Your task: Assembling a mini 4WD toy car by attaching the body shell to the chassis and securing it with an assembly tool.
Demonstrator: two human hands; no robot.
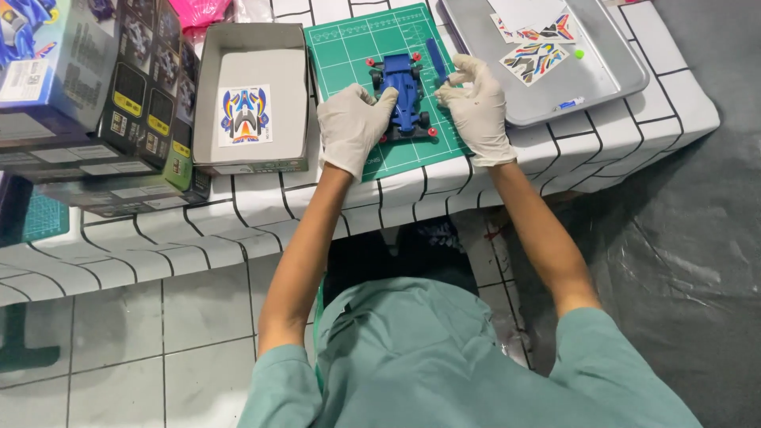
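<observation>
I have the blue toy race car centred on the green cutting mat, my gloved left hand and right hand cupping its flanks. It looks light, rigid, brittle plastic; I'd grip the body sides, not the wheels.

Both arms were stretched fwd, bare from elbow to wrist, teal sleeves at upper arms. Left hand in white glove, fingers curled, thumb pointing inward. Right hand also gloved, fingers bent, index raised; hands near, not touching.
</observation>
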